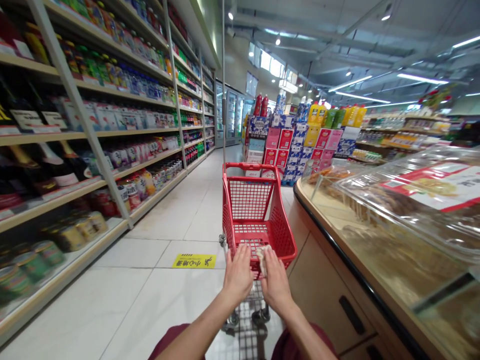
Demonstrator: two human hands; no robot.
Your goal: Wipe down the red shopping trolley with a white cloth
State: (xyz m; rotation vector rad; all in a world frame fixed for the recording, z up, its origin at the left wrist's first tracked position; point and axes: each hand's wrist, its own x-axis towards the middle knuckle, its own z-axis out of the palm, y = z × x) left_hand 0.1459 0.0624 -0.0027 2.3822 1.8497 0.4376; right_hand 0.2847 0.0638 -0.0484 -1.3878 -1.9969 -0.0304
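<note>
Forearms reach toward a red shopping cart, a pale cloth with our right hand.
Our left hand lies at the cart's near end, fingers extended and close together, with nothing visible in its grip; our right has hold of the crumpled cloth, fingers nearly straight over it, how firmly we cannot tell. The cart stands straight ahead of us on the tiled floor, between the shelves and the counter. We judge the cloth light, limp and best kept bunched under the fingers; the cart looks stiff, smooth and apt to roll, so its rim or handle should give the surest hold.
</note>
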